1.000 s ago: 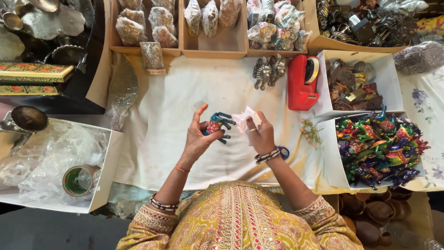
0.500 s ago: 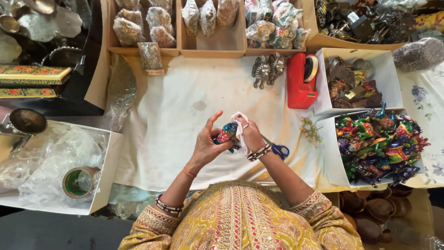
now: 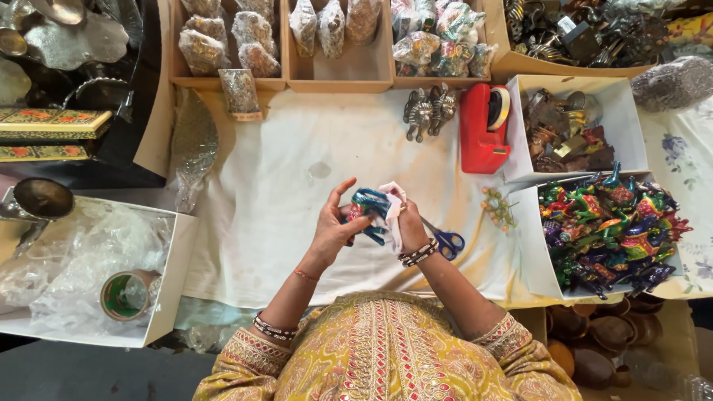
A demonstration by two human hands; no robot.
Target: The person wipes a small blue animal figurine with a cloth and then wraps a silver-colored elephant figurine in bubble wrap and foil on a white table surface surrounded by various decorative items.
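A small painted figurine (image 3: 369,209), mostly blue with touches of red and green, is held up above the white cloth-covered table, roughly at its middle. A pale wrapping sheet (image 3: 394,217) lies against its right side, folded partly around it and covering that edge

Desk (image 3: 260,223) covered in white cloth, pretty cluttered. Red tape dispenser (image 3: 483,126) up top, two small metal figurines (image 3: 429,110) just beside it. Blue-handled scissors (image 3: 447,242) near the middle, little bead sprig (image 3: 497,209) nearby. White box of colourful painted animal figures (image 3: 609,230) on one side. Opposite side: box of clear plastic wrap (image 3: 74,260) plus green tape roll (image 3: 126,294). Cardboard trays of wrapped bundles (image 3: 327,30) along far edge.
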